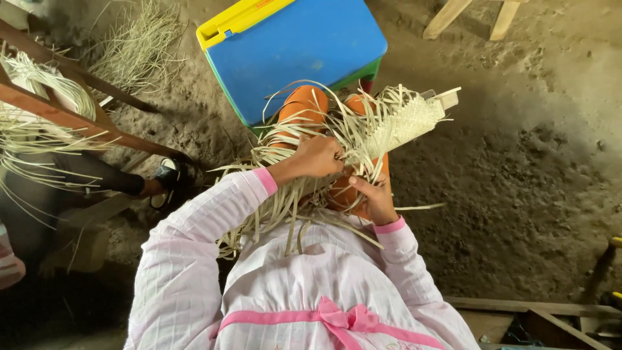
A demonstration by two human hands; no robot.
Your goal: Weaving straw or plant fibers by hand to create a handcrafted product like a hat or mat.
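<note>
Head view: the person sits with a half-woven mat of pale straw lying across the lap, over orange trousers. The finished, tightly plaited end points up and to the right, wrapped on a wooden slat; the loose strips fan out toward the body and hang over the knees.

The left hand is curled down onto the strips where the plaiting stops, fingers closed on a small bunch of them. The right hand sits just below it, palm up, thumb and fingers pinching a few strips from beneath. The fingertips are buried in straw, so exactly which strips each hand has I cannot tell.

To do this step well, I judge it best to keep both hands close to the woven edge, as they are: a short grip stops the strips from twisting and keeps the weave tight. Each strip should lie flat, not on edge, and be pulled snug toward the finished part before the next one is crossed. The loose ends on the lap should stay combed apart so none gets picked up twice.

Around this: a blue plastic stool with a yellow edge stands just beyond the knees on the dirt floor. At the left another person's foot in a sandal rests near more straw bundles on a wooden frame.
</note>
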